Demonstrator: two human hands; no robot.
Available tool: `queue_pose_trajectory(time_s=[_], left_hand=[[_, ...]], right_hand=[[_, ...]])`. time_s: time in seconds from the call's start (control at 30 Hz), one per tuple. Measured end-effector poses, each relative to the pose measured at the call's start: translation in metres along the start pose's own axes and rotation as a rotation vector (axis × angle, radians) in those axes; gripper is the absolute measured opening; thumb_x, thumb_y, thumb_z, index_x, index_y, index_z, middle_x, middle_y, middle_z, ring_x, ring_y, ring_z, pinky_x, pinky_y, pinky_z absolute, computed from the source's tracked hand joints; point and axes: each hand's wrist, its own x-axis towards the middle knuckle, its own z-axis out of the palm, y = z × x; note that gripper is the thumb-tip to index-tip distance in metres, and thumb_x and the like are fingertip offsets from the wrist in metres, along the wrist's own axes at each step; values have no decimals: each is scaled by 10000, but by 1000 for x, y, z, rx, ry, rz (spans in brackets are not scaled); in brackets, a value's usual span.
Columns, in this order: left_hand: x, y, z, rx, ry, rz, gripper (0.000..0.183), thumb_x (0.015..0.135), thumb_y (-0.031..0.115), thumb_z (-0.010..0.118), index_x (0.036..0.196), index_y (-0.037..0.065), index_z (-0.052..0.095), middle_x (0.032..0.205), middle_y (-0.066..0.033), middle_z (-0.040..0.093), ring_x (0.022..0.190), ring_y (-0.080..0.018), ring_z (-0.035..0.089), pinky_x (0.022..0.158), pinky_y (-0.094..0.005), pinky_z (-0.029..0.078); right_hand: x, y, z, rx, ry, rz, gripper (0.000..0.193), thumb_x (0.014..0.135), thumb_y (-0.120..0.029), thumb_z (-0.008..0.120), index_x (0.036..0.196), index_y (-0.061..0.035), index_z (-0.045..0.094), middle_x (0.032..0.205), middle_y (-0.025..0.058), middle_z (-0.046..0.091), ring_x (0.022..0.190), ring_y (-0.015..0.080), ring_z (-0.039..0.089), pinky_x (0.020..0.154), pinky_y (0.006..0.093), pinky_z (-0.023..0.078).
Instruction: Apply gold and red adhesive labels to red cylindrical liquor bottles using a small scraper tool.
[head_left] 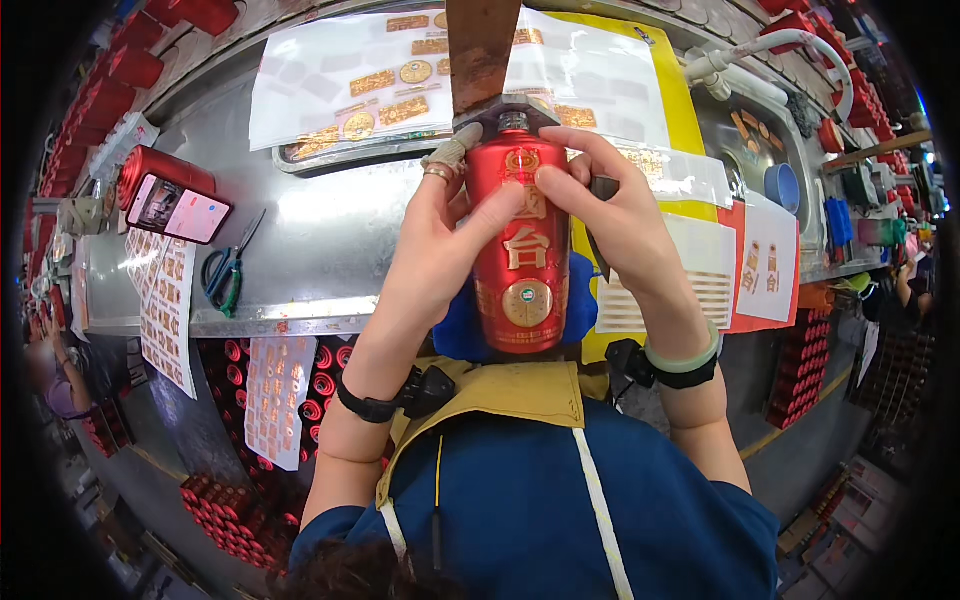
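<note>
A red bottle [517, 215] with raised gold characters and a round gold emblem lies tilted back, its neck at a notched metal rest on a brown upright board [482, 55]. A blue cloth pad [455, 325] is under its base. My left hand [445, 225] wraps the bottle's left side, thumb pressed on its front; a pale cover and a ring are on one finger. My right hand [622, 205] grips the upper right side, its thumb and forefinger on the gold decoration near the shoulder. A dark object [603, 190], too hidden to name, shows under the right palm.
Sheets of gold decals [400, 75] lie behind the bottle, with a yellow sheet [690, 140] at the right. Left are scissors [224, 275] and a phone [178, 208] leaning on a red container. A pipe [780, 45] curves over a sink holding a blue bowl [781, 187].
</note>
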Motion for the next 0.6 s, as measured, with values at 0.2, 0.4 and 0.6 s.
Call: queue_pose_trajectory(time_s=[0.2,0.4,0.6], left_hand=[[2,-1,2,-30,21,-21,624,990,202,728,1507,14,433,1395,-133,564,1249,-211,596,1044,-364,509],[3,-2,4,-27,27,-10,623,980,207,742,1497,23,448,1393,-132,565,1249,-213,593,1039,-365,511],[7,-4,1,-102,71,-51,631,966,238,760,1479,8,473,1379,-141,578,1239,-213,593,1035,-352,507]], right_hand=[[-1,-6,11,-59,49,-24,521,888,-252,832,1290,9,627,805,-58,450,720,41,440,614,204,385],[1,-2,3,-119,10,-15,533,893,-249,826,1306,20,622,796,-60,446,718,38,451,618,202,391],[1,-5,-2,-85,-23,-19,497,909,-221,806,1311,16,636,819,-59,448,721,41,439,630,207,395]])
